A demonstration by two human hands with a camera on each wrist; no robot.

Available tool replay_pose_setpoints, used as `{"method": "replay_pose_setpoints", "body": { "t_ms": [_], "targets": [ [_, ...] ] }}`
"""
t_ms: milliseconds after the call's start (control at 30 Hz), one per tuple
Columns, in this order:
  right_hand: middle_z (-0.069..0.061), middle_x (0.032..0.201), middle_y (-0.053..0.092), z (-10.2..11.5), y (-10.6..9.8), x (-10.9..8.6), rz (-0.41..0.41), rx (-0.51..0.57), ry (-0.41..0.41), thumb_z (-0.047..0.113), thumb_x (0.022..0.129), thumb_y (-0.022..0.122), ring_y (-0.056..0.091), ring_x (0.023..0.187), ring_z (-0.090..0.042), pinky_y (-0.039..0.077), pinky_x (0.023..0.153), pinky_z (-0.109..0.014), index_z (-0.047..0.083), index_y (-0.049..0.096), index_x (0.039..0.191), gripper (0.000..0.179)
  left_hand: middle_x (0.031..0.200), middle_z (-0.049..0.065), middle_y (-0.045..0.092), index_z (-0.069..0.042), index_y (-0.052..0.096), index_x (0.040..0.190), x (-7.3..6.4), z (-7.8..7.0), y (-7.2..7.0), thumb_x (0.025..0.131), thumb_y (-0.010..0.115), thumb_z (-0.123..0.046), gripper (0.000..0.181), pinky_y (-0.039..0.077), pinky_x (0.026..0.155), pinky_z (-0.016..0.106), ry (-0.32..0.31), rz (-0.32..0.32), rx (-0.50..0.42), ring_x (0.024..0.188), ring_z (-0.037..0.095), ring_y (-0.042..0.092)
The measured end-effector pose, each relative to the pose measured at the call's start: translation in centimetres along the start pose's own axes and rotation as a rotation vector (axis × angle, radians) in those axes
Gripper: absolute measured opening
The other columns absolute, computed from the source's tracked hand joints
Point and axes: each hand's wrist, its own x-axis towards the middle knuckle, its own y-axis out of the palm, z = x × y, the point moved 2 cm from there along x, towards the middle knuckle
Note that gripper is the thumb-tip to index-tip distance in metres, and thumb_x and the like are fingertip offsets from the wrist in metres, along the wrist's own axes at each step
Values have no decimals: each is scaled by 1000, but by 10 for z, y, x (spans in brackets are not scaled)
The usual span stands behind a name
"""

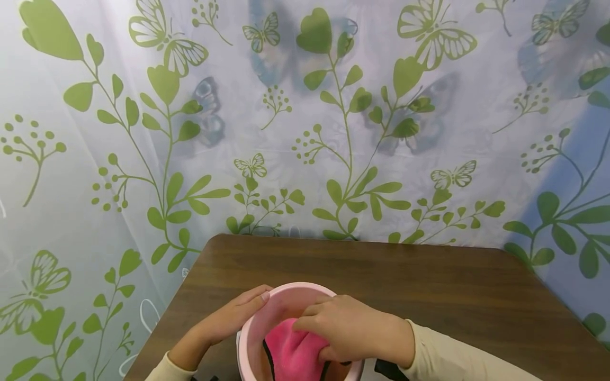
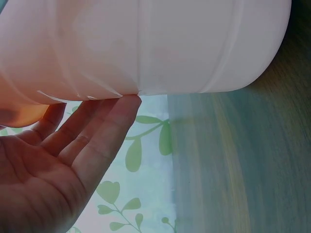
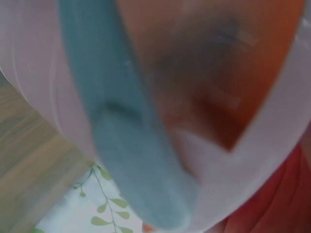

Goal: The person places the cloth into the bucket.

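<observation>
A pink bucket (image 1: pixel 245 352) stands at the near edge of the view. Inside it is a bright pink cloth (image 1: pixel 290 352) with dark edging. My right hand (image 1: pixel 340 328) reaches over the rim from the right and pinches the cloth between curled fingers and thumb. On the other side, my left hand (image 1: pixel 238 312) rests against the bucket's left rim. In the left wrist view its nearly straight fingers (image 2: pixel 104 138) touch the outer wall of the bucket (image 2: pixel 170 46). The right wrist view, close and blurred, shows a grey-blue band (image 3: pixel 116 121) across the bucket's mouth.
The bucket is on a brown wooden table (image 1: pixel 362 270). Behind the table hangs a white curtain (image 1: pixel 267 121) printed with green leaves and butterflies. A black object (image 1: pixel 389 369) shows beside the right sleeve (image 1: pixel 452 354).
</observation>
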Motion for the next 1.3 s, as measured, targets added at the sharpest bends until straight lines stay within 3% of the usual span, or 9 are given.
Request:
{"method": "replay_pose_setpoints", "body": {
  "t_ms": [367, 533, 833, 1067, 1300],
  "targets": [
    [11, 120, 61, -2, 7, -4, -17, 30, -5, 43, 85, 81, 57, 112, -7, 50, 92, -24, 27, 65, 126, 46, 122, 23, 59, -1, 54, 131, 2, 2, 0, 113, 35, -24, 35, 53, 90, 30, -23, -7, -3, 108, 23, 62],
    [11, 121, 59, -4, 3, -9, -49, 74, 14, 45, 91, 76, 56, 111, -6, 51, 87, -24, 28, 64, 127, 42, 123, 18, 60, -4, 57, 131, 3, -1, -2, 113, 36, -24, 34, 51, 91, 28, -31, -33, 55, 109, 20, 60],
    [8, 132, 58, -11, -2, -18, -147, 90, 69, 43, 93, 73, 57, 119, -12, 52, 94, -34, 25, 63, 128, 40, 121, 13, 61, -6, 57, 132, 5, -7, -5, 112, 39, -24, 32, 52, 89, 28, -36, -49, 134, 109, 19, 59],
    [-1, 134, 61, -20, -8, -31, -187, 105, 156, 45, 95, 71, 58, 121, -17, 51, 98, -38, 21, 63, 135, 47, 123, 8, 62, -9, 58, 133, 6, -12, -9, 112, 39, -25, 32, 52, 88, 30, -21, -81, 265, 109, 18, 60],
    [1, 136, 60, -31, -10, -46, -220, 152, 230, 50, 97, 67, 56, 124, -17, 51, 97, -43, 23, 65, 133, 45, 125, 0, 64, -13, 59, 135, 4, -17, -12, 111, 42, -27, 32, 51, 92, 32, -15, -130, 397, 112, 17, 60]
  ]
}}
